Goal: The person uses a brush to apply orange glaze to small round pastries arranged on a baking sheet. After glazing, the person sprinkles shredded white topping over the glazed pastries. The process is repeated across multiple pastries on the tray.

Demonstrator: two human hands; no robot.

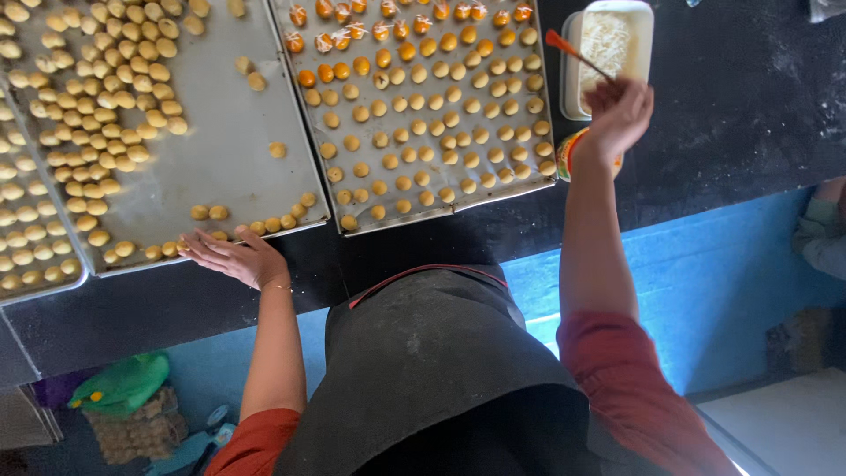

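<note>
Apron (441, 370), black, and red sleeves (634, 370) of the person fill the near foreground, above a blue floor (705, 282). Left hand (233, 256) lies flat, palm down, fingers spread open and holding nothing, fingertips touching the near edge of the middle baking tray (229, 132) on the dark worktop (731, 97). This tray carries pale dough balls (97, 115), crowded at its left and sparse at its right. A further tray (26, 238), partly out of view at the far left, is packed with the same pieces. Right hand (617, 115) is raised over the worktop with fingers closed around the handle of an orange brush (573, 53), whose tip points toward the far left. Beneath the wrist sits a small round bowl (568, 154), largely hidden by the hand. The right baking tray (423, 106) lies just left of this hand; its nearer rows hold pale dough pieces (441, 159), its farther rows hold glossy orange glazed pieces (379, 57), some with white shreds on top. Beyond the brush stands a white rectangular container (639, 44) of white shredded topping (604, 40).
</note>
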